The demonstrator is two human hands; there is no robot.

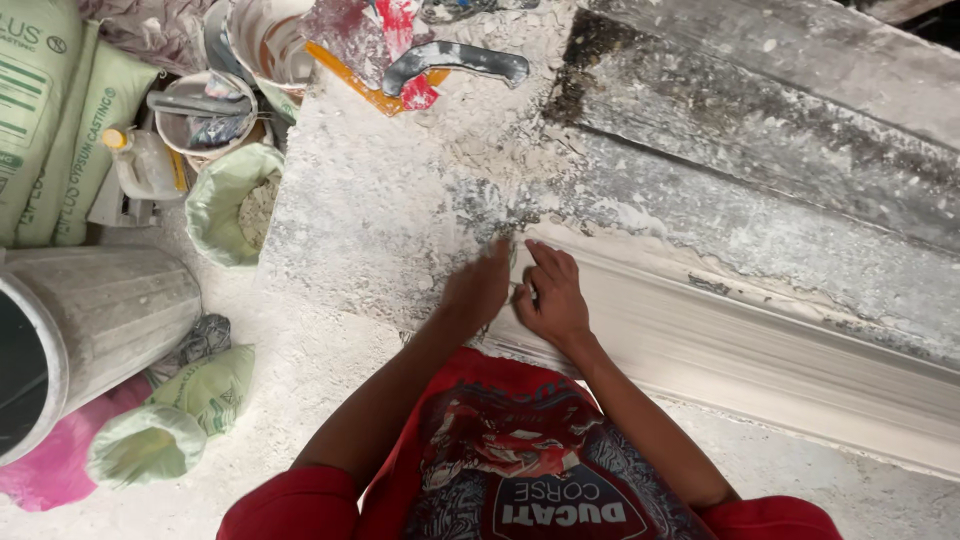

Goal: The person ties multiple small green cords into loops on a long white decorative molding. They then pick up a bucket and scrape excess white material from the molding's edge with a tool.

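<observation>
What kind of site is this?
Likely a plaster moulding workshop: both hands work the end of a long white cornice casting on a plaster-caked bench, with green powder sacks beside it.

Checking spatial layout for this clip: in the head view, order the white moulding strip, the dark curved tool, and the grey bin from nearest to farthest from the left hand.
1. White moulding strip: right beside the left hand, just to its right.
2. Dark curved tool: farther up the bench, near its top edge.
3. Grey bin: farthest, on the floor at the far left.
</observation>
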